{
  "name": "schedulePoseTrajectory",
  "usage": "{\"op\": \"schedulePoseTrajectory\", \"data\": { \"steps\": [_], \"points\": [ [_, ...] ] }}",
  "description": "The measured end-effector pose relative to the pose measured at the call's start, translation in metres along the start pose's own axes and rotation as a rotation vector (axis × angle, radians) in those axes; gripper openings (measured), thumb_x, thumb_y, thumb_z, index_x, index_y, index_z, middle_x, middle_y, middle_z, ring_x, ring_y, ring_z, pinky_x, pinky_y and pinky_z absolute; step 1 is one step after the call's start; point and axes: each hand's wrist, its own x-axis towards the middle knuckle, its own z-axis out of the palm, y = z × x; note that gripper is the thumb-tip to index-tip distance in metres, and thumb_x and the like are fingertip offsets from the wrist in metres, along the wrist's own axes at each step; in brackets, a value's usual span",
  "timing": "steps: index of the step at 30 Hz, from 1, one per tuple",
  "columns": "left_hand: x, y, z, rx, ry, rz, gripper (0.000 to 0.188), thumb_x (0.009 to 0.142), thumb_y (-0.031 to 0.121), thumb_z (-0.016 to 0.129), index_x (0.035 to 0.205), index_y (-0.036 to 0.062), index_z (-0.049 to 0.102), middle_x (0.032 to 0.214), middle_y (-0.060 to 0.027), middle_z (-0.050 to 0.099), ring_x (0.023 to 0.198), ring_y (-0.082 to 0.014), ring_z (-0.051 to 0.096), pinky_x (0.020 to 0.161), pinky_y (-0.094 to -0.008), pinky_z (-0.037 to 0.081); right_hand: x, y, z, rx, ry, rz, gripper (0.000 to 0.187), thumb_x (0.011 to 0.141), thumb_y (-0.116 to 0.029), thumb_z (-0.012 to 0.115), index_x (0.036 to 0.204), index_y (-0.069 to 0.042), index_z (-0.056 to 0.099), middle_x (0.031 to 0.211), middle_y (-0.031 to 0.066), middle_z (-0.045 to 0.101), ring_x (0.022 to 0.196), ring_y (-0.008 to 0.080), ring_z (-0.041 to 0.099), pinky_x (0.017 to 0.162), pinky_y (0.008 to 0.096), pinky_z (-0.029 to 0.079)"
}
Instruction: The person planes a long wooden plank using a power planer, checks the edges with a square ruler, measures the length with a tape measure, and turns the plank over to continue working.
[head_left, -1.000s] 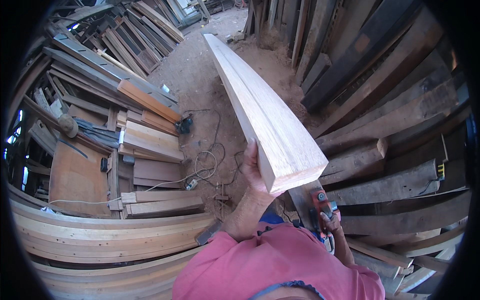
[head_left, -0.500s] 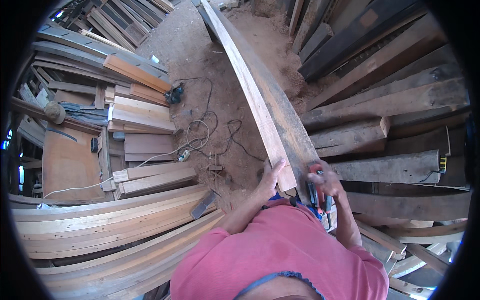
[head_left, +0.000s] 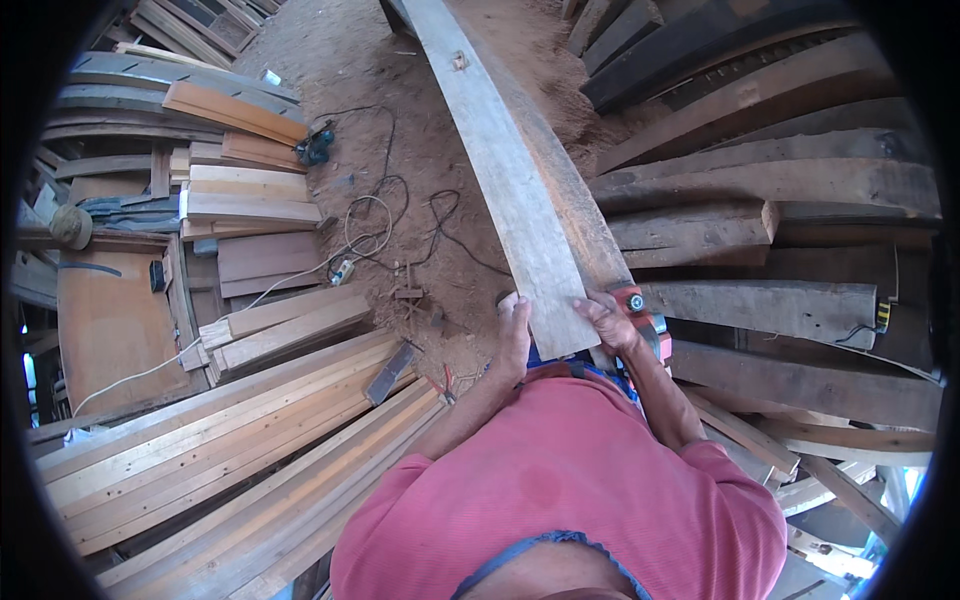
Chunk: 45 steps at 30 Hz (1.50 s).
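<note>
A long pale plank [head_left: 510,190] stretches away from my body, its wide face up and a knot near its far part. My left hand [head_left: 514,332] grips its near end along the left edge, fingers tucked beneath. On the opposite edge my right hand [head_left: 607,318] holds the same plank, thumb on top. Under and to the right of the plank lies a thick, dusty beam [head_left: 590,225]. A red and black power tool [head_left: 640,305] sits just beyond my right hand at the beam's near end, partly hidden by that hand and forearm.
Stacked boards [head_left: 230,440] fill the lower left. Heavy dark timbers [head_left: 760,310] are piled along the right. Loose cables [head_left: 375,225] coil on the sawdust-covered ground [head_left: 350,60], near a blue-green power tool [head_left: 315,147]. Red-handled pliers [head_left: 443,384] lie by the left stack.
The plank has turned from its narrow edge to its wide face. My right hand has let go of the red power tool and taken hold of the plank's right edge.
</note>
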Motion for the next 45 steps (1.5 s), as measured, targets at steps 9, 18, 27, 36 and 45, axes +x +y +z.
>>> {"op": "schedulePoseTrajectory", "data": {
  "steps": [9,18,27,36,45],
  "points": [
    [-0.011,0.026,0.003,-0.046,-0.027,-0.135,0.066,0.100,0.055,0.043,0.146,0.0096,0.031,0.130,-0.0148,0.053,0.106,-0.0251,0.063,0.091,-0.0430,0.051,0.000,-0.002,0.000,0.034,0.008,0.019,0.057,0.093,-0.031,0.067,0.135,0.004,0.053,0.121,0.0119,0.064,0.105,0.0181,0.064,0.090,0.0331,0.053],
    [0.013,0.047,0.011,0.038,-0.002,0.071,0.102,0.092,0.048,0.068,0.154,-0.0059,0.007,0.138,-0.0249,0.045,0.128,-0.0244,0.046,0.107,-0.0351,0.039,-0.015,-0.029,0.035,-0.595,0.169,-0.122,0.050,0.092,-0.031,0.067,0.123,0.007,0.060,0.107,0.0188,0.070,0.100,0.0230,0.066,0.088,0.0368,0.051],
    [-0.005,0.080,0.025,-0.517,-0.301,-0.177,0.073,0.096,0.059,0.046,0.139,0.0001,0.044,0.121,-0.0197,0.060,0.107,-0.0310,0.064,0.092,-0.0456,0.054,-0.060,-0.090,0.051,-0.552,0.020,-0.337,0.052,0.093,-0.032,0.066,0.124,0.009,0.058,0.103,0.0234,0.070,0.092,0.0283,0.070,0.080,0.0366,0.055],
    [-0.034,0.166,0.066,-1.075,-0.455,0.172,0.072,0.099,0.059,0.042,0.146,0.0043,0.042,0.135,-0.0183,0.056,0.120,-0.0318,0.060,0.103,-0.0467,0.049,-0.082,0.017,-0.138,-1.246,0.644,-0.148,0.058,0.079,-0.040,0.076,0.109,0.006,0.058,0.112,0.0302,0.064,0.105,0.0460,0.062,0.087,0.0461,0.052],
    [-0.035,0.291,0.105,-1.047,-0.749,0.347,0.071,0.098,0.060,0.043,0.145,0.0061,0.044,0.137,-0.0178,0.054,0.125,-0.0323,0.056,0.105,-0.0488,0.046,-0.089,0.099,-0.149,-0.780,0.597,-0.130,0.034,0.080,-0.022,0.075,0.103,-0.002,0.061,0.089,0.0076,0.064,0.081,0.0207,0.065,0.073,0.0375,0.054]
  ]
}}
